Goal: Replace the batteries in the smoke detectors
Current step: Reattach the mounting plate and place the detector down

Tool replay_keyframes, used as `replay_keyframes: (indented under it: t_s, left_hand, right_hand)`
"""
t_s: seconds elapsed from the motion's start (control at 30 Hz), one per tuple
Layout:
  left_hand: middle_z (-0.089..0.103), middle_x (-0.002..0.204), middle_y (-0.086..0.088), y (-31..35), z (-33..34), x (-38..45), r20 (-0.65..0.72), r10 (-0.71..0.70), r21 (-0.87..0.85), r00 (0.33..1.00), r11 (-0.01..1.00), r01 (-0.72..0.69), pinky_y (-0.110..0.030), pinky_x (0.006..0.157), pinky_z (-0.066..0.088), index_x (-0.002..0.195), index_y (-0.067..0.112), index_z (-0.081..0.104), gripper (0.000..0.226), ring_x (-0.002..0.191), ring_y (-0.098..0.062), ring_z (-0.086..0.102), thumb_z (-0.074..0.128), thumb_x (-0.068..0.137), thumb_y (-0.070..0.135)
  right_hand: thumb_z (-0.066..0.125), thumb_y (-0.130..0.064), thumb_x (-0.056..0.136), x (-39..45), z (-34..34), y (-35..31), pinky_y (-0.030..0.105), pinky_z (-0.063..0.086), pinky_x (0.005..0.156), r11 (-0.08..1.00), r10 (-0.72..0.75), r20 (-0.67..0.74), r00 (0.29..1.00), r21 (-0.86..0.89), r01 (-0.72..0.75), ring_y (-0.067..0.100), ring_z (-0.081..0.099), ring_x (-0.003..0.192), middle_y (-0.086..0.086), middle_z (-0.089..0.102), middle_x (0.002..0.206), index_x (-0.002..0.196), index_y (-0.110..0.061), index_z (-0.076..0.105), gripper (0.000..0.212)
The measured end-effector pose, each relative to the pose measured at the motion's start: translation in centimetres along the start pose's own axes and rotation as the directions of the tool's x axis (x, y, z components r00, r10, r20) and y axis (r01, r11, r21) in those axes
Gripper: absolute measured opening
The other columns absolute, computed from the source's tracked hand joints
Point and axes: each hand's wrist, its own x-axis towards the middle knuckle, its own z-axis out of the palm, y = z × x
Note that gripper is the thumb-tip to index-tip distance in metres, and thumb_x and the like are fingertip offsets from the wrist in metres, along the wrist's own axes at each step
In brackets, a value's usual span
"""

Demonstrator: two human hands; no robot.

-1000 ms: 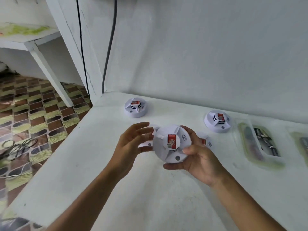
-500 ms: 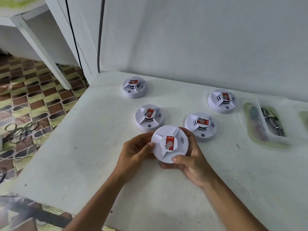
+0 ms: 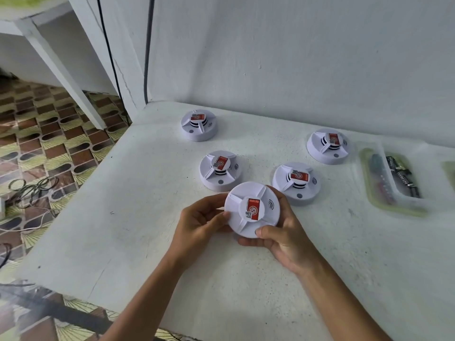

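A round white smoke detector (image 3: 251,209) with a red sticker on its centre is held face up just above the white table (image 3: 123,217). My left hand (image 3: 199,220) grips its left rim and my right hand (image 3: 283,238) cups its right and lower edge. Several more white detectors lie on the table behind it: one at the far back (image 3: 199,124), one in the middle (image 3: 220,169), one close to my right fingers (image 3: 296,183) and one at the back right (image 3: 328,145). Dark batteries (image 3: 402,177) lie in a clear tray (image 3: 384,205) at the right.
The table meets a white wall (image 3: 295,57) at the back, with black cables (image 3: 147,50) running down the corner. Its left edge drops to a patterned tile floor (image 3: 49,143) where loose wires (image 3: 29,190) lie. A second tray edge (image 3: 449,172) shows at the far right.
The view has tilted down, so the detectors behind the held one came into sight. Both hands kept hold of the detector and brought it lower toward the table.
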Motion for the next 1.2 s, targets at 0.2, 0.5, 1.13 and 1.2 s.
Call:
replay_keyframes:
  t_s: [0.2,0.5,1.13,1.2]
  left_hand:
    - [0.072,0.116,-0.003,0.01,0.06,-0.13,0.007,0.006,0.008,1.0,1.0,-0.006,-0.031,0.077,0.058,0.124,0.005,0.062,0.034,0.101,-0.024,0.07,0.059,0.09,0.006]
    - [0.073,0.111,-0.001,0.04,0.13,-0.27,0.001,0.008,0.021,1.0,1.0,-0.008,-0.03,0.076,0.058,0.12,0.007,0.063,0.03,0.098,-0.023,0.071,0.057,0.092,0.0]
    - [0.073,0.113,0.0,-0.04,0.14,-0.32,-0.016,0.028,0.046,0.999,0.999,-0.027,-0.027,0.079,0.057,0.12,0.008,0.064,0.03,0.103,-0.019,0.069,0.058,0.092,0.005]
    - [0.073,0.113,0.001,-0.03,0.1,-0.29,-0.015,0.028,0.056,0.999,0.998,-0.028,-0.027,0.079,0.057,0.121,0.009,0.064,0.03,0.104,-0.018,0.069,0.058,0.092,0.005]
  right_hand:
    - [0.059,0.011,0.066,-0.16,0.06,-0.13,0.049,0.058,0.066,1.0,0.012,-0.005,1.0,-0.013,-0.012,0.032,0.067,0.099,0.009,0.062,0.118,0.139,-0.032,0.038,0.088]
    - [0.06,0.01,0.067,-0.19,0.0,-0.09,0.051,0.056,0.07,0.998,0.004,0.014,1.0,-0.055,-0.003,0.037,0.064,0.103,0.014,0.058,0.124,0.139,-0.032,0.04,0.086]
    - [0.066,-0.065,0.073,-0.02,0.26,-0.63,0.069,0.04,0.091,0.963,0.045,0.085,0.995,0.263,-0.066,0.044,0.055,0.118,0.021,0.052,0.138,0.135,-0.019,0.053,0.078]
    - [0.065,-0.067,0.072,-0.03,0.35,-0.67,0.068,0.041,0.091,0.96,0.038,0.08,0.996,0.273,-0.059,0.044,0.055,0.118,0.02,0.053,0.137,0.134,-0.021,0.055,0.078]
